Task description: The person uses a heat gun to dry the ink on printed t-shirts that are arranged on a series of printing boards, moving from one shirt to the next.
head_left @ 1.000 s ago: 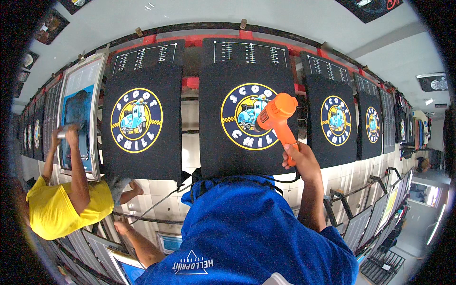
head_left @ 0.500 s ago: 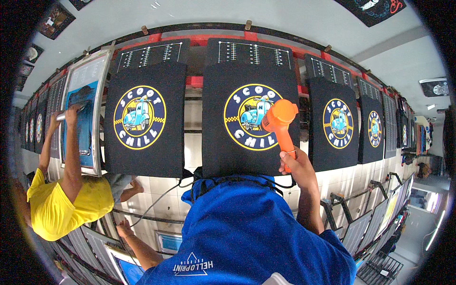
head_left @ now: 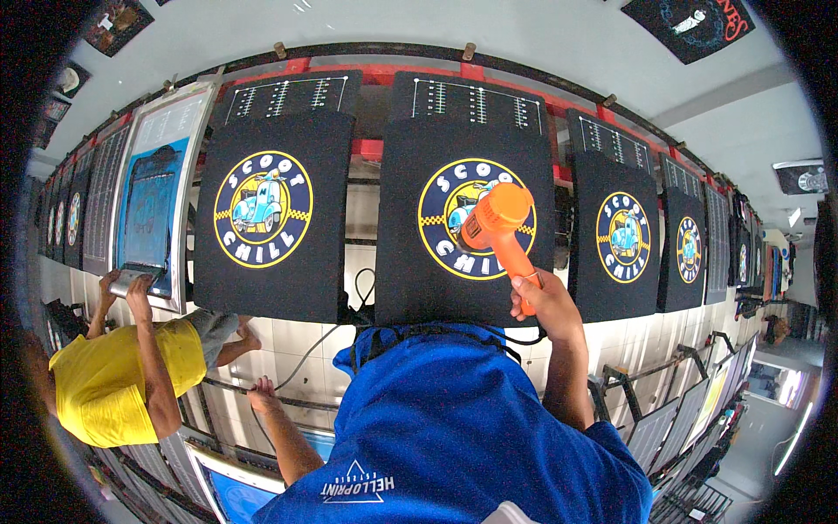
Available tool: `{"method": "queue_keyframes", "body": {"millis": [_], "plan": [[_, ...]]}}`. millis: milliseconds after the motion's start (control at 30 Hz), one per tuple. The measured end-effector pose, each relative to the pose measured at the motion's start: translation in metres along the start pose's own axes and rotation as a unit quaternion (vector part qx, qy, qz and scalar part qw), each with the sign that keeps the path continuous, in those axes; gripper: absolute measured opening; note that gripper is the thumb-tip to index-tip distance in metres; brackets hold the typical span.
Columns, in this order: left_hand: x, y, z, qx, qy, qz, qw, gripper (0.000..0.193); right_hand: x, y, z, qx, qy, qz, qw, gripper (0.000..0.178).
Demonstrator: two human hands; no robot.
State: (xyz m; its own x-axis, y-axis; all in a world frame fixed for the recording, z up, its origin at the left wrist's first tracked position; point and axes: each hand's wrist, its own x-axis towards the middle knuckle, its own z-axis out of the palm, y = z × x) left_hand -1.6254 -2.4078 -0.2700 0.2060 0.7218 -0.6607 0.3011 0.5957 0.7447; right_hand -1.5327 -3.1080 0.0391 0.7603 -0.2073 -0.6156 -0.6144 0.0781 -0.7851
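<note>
My right hand is wrapped round the handle of an orange hair dryer. Its dark nozzle is over the round scooter print on a black T-shirt stretched on a board before me, covering part of the design. At the lower left, my left hand is closed round a thin grey cord, which runs up toward the boards' near edge. Left of the middle shirt is another black T-shirt with the same print.
More printed black shirts lie on boards along a red frame to the right. At the left, a co-worker in a yellow shirt holds a squeegee on a blue printing screen. Racks of boards stand at lower right.
The hair dryer has tilted and shifted slightly left and down over the print. My left hand has risen and moved right with the cord. The co-worker's squeegee has come toward the screen's near end.
</note>
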Motion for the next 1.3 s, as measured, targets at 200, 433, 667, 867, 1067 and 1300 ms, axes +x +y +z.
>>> {"method": "queue_keyframes", "body": {"millis": [200, 433, 667, 867, 1067, 1300], "plan": [[-0.033, -0.037, 0.023, 0.127, 0.033, -0.011, 0.991, 0.034, 0.003, -0.002, 0.005, -0.024, -0.008, -0.006, 1.0, 0.031], [-0.047, -0.063, 0.023, 0.168, 0.047, -0.047, 0.984, 0.036, 0.004, -0.006, 0.005, -0.009, -0.019, 0.001, 1.0, 0.031], [-0.041, -0.081, 0.023, 0.126, 0.02, -0.084, 0.988, 0.038, 0.01, -0.01, 0.011, -0.025, -0.031, -0.009, 0.999, 0.027], [-0.045, -0.093, 0.026, 0.117, -0.009, -0.096, 0.988, 0.04, 0.018, -0.012, 0.015, -0.035, -0.021, -0.004, 0.999, 0.028], [-0.052, -0.1, 0.032, 0.091, 0.008, -0.115, 0.989, 0.042, 0.024, -0.015, 0.021, -0.052, -0.036, -0.023, 0.998, 0.026], [-0.046, -0.103, 0.018, 0.11, 0.028, -0.123, 0.986, 0.04, 0.03, -0.019, 0.021, -0.049, -0.039, -0.019, 0.998, 0.029]]}}
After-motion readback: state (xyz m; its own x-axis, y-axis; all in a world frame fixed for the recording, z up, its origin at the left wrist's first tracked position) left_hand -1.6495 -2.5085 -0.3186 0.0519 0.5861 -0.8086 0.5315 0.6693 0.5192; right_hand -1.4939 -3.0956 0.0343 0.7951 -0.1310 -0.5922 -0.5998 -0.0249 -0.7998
